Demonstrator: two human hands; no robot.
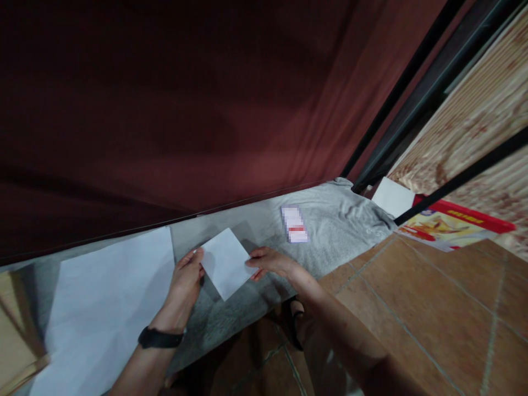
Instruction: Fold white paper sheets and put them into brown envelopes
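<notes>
A small folded white paper (226, 263) is held just above a grey cloth-covered surface (342, 220). My left hand (185, 278) grips its left edge, thumb on top; a black band sits on that wrist. My right hand (270, 261) pinches the paper's right corner with its fingertips. The paper is roughly square and tilted like a diamond.
A large white sheet (107, 308) lies flat to the left. A small blurred card or packet (294, 224) lies on the grey cloth to the right. A dark red curtain (185, 110) hangs behind. A red and yellow box (449, 225) and tiled floor (433, 308) are at right.
</notes>
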